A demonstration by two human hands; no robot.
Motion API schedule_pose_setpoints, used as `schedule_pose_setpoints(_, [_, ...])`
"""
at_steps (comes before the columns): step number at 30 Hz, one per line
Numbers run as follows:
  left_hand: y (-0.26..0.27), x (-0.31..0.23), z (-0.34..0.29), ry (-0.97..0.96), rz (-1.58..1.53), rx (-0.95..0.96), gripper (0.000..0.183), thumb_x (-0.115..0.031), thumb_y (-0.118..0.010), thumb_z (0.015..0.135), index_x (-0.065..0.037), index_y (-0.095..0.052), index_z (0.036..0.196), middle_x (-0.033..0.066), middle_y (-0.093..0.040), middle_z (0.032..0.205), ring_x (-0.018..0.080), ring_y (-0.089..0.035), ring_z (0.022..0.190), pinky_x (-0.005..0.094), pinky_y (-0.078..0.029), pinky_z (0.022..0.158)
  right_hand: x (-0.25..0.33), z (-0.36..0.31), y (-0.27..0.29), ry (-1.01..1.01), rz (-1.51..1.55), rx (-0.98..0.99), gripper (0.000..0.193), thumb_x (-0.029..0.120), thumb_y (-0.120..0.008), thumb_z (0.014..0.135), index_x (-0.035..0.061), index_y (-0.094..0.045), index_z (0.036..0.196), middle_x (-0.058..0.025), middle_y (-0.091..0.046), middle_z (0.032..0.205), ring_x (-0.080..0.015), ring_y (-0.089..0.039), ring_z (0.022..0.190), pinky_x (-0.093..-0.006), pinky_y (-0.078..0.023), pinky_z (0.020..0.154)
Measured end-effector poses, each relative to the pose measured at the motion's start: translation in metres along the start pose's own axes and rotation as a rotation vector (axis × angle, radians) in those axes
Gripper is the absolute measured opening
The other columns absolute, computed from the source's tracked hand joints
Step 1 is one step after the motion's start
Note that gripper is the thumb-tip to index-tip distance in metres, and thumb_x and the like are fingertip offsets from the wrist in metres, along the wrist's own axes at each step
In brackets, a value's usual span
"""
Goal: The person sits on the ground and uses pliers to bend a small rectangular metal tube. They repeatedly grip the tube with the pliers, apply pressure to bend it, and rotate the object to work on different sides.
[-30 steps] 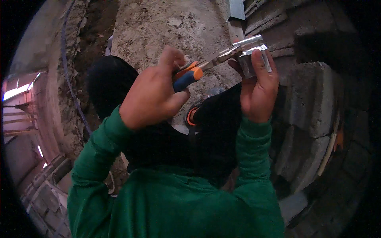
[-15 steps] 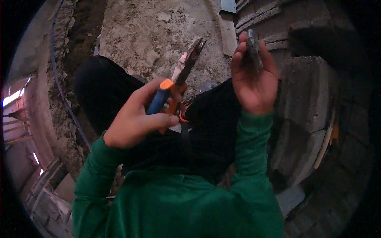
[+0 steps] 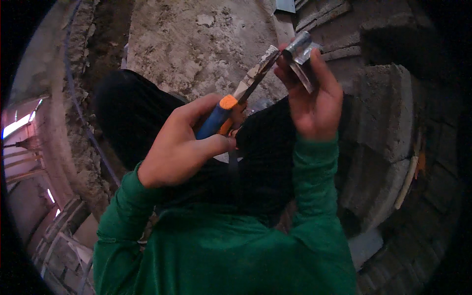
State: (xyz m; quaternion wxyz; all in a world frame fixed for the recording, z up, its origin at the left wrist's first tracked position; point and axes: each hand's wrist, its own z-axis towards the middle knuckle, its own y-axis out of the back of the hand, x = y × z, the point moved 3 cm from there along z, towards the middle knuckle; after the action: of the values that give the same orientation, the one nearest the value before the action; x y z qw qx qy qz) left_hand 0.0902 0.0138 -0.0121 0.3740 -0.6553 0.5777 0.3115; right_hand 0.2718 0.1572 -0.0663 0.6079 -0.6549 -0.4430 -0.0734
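Note:
My left hand (image 3: 179,142) is closed round the blue-and-orange handles of a pliers-like tool (image 3: 255,73). Its long, worn jaws, one pale and one dark, point up and to the right. A shiny bent metal piece (image 3: 301,51) with a rolled, tube-like edge is held in the raised fingers of my right hand (image 3: 317,105), palm facing up. The jaw tips come close to this piece and the fingertips; whether they touch, I cannot tell. Part of the tool's lower handle is hidden behind my left fingers.
I sit with dark-trousered legs (image 3: 132,110) folded on a rough concrete floor (image 3: 182,44). Grey concrete blocks (image 3: 383,108) stand close on the right. A cable (image 3: 81,110) runs along the left. At the top lies a grey metal-looking piece (image 3: 284,6).
My left hand has moved right and up, bringing the tool's tips near the metal piece. My right hand has turned the piece, so its rolled edge shows more.

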Motion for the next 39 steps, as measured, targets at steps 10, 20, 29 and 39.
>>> schedule_pose_setpoints(10, [0.024,0.014,0.000,-0.413,0.596,-0.157,0.067,-0.001,-0.067,0.070,-0.002,-0.058,0.136,0.0164,-0.049,0.149,0.0305,-0.049,0.139,0.0406,-0.037,0.116,-0.001,-0.011,-0.026,0.192,-0.325,0.020,0.029,0.016,-0.069,0.101,-0.0056,-0.066,0.121,-0.0125,-0.074,0.105,-0.0204,-0.074,0.093,-0.0358,-0.064,0.079])
schedule_pose_setpoints(20, [0.022,0.007,0.002,-0.555,1.015,-0.235,0.075,0.002,-0.068,0.067,-0.006,-0.055,0.141,0.0219,-0.046,0.151,0.0438,-0.044,0.143,0.0491,-0.035,0.120,0.007,-0.028,-0.032,0.538,-0.880,-0.027,0.025,0.010,-0.068,0.102,-0.0065,-0.066,0.121,-0.0102,-0.072,0.109,-0.0159,-0.069,0.097,-0.0297,-0.054,0.085])
schedule_pose_setpoints(29, [0.030,-0.003,0.013,-0.698,1.131,-0.236,0.058,0.002,-0.072,0.069,-0.008,-0.059,0.125,0.0250,-0.047,0.139,0.0470,-0.053,0.125,0.0515,-0.047,0.105,-0.001,-0.031,-0.032,0.493,-0.595,-0.118,0.036,0.021,-0.079,0.096,-0.0065,-0.067,0.116,-0.0066,-0.074,0.101,-0.0108,-0.065,0.091,-0.0252,-0.051,0.084])
schedule_pose_setpoints(39, [0.028,0.013,0.027,-0.699,1.259,-0.261,0.047,0.002,-0.071,0.071,0.001,-0.055,0.116,0.0281,-0.046,0.136,0.0474,-0.052,0.123,0.0511,-0.047,0.104,-0.005,-0.030,-0.035,0.473,-0.569,-0.154,0.032,0.020,-0.080,0.095,-0.0052,-0.068,0.112,-0.0058,-0.074,0.100,-0.0093,-0.066,0.089,-0.0247,-0.051,0.080])
